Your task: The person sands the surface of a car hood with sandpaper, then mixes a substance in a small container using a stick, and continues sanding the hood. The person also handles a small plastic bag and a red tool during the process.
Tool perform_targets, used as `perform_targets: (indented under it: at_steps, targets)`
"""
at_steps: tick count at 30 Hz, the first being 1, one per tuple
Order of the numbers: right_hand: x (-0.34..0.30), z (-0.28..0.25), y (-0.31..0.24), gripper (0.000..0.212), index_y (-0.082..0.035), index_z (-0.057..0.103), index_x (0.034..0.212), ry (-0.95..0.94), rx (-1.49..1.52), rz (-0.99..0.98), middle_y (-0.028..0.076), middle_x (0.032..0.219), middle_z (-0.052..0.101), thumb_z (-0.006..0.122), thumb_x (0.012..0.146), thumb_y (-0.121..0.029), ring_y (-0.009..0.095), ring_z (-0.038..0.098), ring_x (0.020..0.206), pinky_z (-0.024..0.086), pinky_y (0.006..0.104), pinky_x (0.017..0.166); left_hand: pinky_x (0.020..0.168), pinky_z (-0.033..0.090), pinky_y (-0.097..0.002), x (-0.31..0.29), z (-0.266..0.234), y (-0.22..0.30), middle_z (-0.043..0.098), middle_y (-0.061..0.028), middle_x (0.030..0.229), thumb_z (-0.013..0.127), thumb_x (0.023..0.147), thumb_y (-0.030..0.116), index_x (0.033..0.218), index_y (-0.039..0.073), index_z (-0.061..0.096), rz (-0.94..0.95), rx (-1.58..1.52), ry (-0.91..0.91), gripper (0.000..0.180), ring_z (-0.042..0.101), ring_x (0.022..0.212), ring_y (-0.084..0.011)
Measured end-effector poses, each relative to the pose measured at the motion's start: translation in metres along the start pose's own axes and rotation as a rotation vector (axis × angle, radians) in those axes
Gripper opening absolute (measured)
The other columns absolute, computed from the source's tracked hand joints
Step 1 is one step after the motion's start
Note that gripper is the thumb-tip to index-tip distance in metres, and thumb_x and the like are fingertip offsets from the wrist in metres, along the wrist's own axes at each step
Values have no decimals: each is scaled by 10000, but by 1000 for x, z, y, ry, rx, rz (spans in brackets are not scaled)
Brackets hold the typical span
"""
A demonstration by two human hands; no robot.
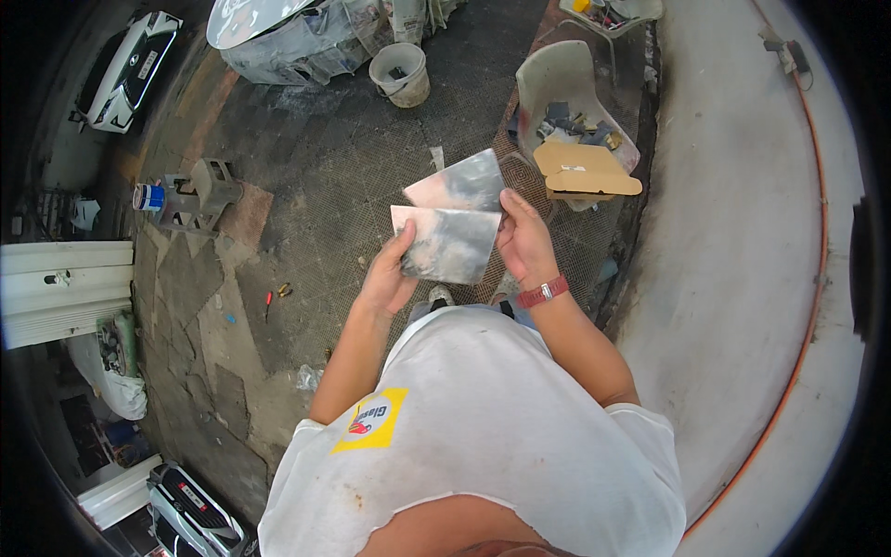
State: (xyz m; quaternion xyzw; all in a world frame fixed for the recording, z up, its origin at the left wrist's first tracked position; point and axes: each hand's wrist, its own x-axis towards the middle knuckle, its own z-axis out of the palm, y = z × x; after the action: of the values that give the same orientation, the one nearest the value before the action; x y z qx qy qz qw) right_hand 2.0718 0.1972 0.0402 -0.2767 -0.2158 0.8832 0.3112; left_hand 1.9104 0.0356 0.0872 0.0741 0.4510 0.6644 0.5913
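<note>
In front of my chest are two flat, rectangular pieces with a glossy, silver-grey surface and pale pink reflections. My left hand [390,271] is closed on the left edge of the nearer glossy sheet [448,246], its thumb on top. Slightly higher, my right hand [525,237] pinches the right side of the farther glossy sheet [461,182], thumb uppermost; its other fingers are partly hidden. The nearer sheet overlaps the lower edge of the farther one. A red watch [543,291] is around my right wrist.
Ahead to the right, an open cardboard box [587,170] rests by a pale plastic chair [557,84] holding small pieces. A white bucket [401,76] stands beside a covered car part [306,46]. Left are a grey stool [209,190] and a red-handled tool [269,299]; a wall [733,232] runs along my right.
</note>
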Motion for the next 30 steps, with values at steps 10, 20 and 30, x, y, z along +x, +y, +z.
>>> perform_targets:
  at_steps: [10, 20, 30]
  targets:
    - [-11, -6, -5, 308, -69, 538, 1284, 161, 7, -38, 118, 1194, 672, 682, 1033, -175, 222, 696, 1051, 629, 427, 896, 1106, 445, -370, 3, 40, -8, 613, -111, 1362, 643, 1062, 222, 1565, 40, 400, 570, 717, 293, 588, 555, 1291, -196]
    - [-16, -11, 2, 351, -57, 639, 1318, -231, 135, 267, 72, 1082, 684, 730, 1005, -188, 115, 673, 723, 582, 232, 578, 972, 541, -339, -7, 25, 14, 716, -83, 1207, 781, 932, 64, 1342, -1, 602, 506, 500, 177, 453, 686, 1072, -162]
    - [-9, 34, -47, 426, -70, 554, 1277, -8, -216, -265, 68, 1221, 633, 794, 926, -57, 155, 641, 1090, 601, 341, 908, 1040, 510, -368, -12, 21, 14, 692, -74, 1262, 831, 892, 88, 1344, 23, 591, 447, 315, 236, 516, 661, 1175, -186]
